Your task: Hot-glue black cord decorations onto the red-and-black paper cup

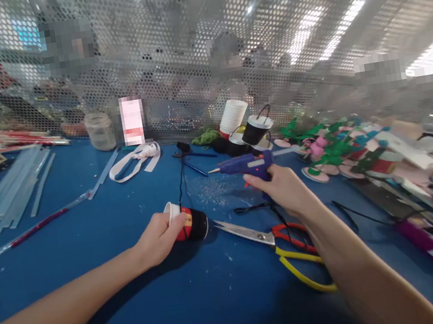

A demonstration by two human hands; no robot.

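The left hand grasped one paper cup lying on its side on the blue table, its rim partly hidden by fingers. The right hand gripped one blue glue gun, covering its handle. One pair of scissors lay near, its handles partly behind the right forearm. A blurred craft heap at far right defied counting.

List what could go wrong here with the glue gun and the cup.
1. The right hand grips the glue gun with its nozzle aimed toward the left hand on the decorated cup; hot glue could reach those fingers.
2. The black cord runs right beside the cup, so moving either could snag and tip it.
3. The open scissors lie under the right forearm, so a lowered arm might catch the blades.
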